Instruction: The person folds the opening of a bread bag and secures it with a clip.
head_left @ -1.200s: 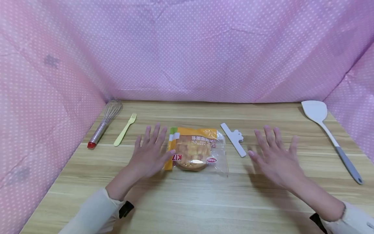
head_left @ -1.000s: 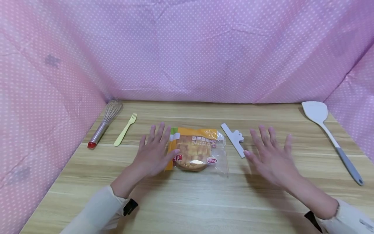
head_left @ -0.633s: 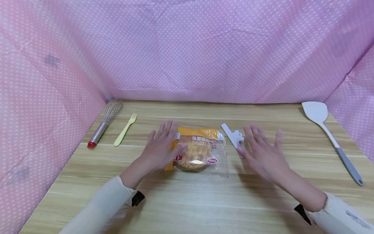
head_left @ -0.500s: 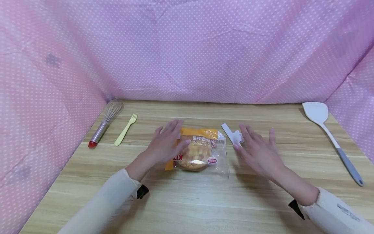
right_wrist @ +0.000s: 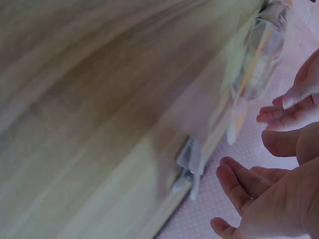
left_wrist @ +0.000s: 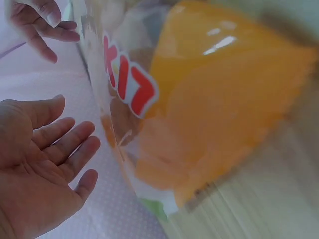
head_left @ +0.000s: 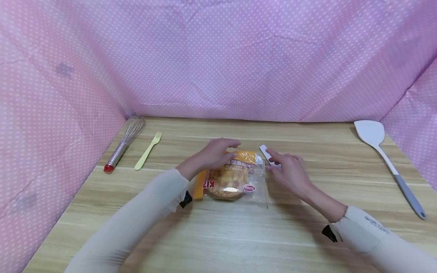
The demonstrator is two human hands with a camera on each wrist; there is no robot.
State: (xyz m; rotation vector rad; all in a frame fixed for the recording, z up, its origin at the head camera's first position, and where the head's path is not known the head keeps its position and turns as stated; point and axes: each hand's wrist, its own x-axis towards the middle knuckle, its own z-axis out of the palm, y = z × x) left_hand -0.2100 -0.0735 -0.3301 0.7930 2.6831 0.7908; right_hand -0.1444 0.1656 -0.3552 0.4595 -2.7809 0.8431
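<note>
A packaged round bread (head_left: 227, 185) in a clear and orange wrapper lies at the middle of the table. My left hand (head_left: 216, 153) is over the wrapper's far left part, fingers loosely bent; in the left wrist view this hand (left_wrist: 45, 164) shows a gap between thumb and fingers, holding nothing. To the right of the bread lies a white bag clip (head_left: 264, 151), partly hidden by my right hand (head_left: 290, 172). The right wrist view shows the clip (right_wrist: 189, 164) on the table, apart from the right hand's relaxed fingers (right_wrist: 239, 186).
At the left lie a whisk (head_left: 124, 142) with a red-tipped handle and a pale yellow fork (head_left: 148, 151). A white spatula (head_left: 370, 132) with a grey handle end is at the far right. Pink dotted cloth (head_left: 218, 60) walls the wooden table (head_left: 225, 235) behind and at the sides.
Both hands have moved inward, from flat and spread to loosely bent: the left rightward over the bread wrapper, the right leftward over the bag clip. The bread and clip have stayed put.
</note>
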